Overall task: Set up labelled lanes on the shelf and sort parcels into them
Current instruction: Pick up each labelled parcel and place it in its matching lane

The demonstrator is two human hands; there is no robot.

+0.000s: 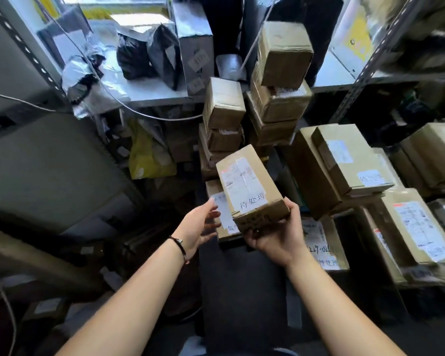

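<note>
My right hand grips the near end of a small brown cardboard parcel with a white shipping label and a handwritten white sticker on top. It is held up, tilted away from me, in the middle of the view. My left hand hovers just left of the parcel, fingers relaxed, not touching it. Under the held parcel lies another labelled box, partly hidden. A grey metal shelf runs across the back.
Two leaning stacks of brown boxes rise in front of the shelf. Black and silver mailer bags lie on the shelf. More labelled boxes fill the right side. A yellow bag sits under the shelf, grey cartons at left.
</note>
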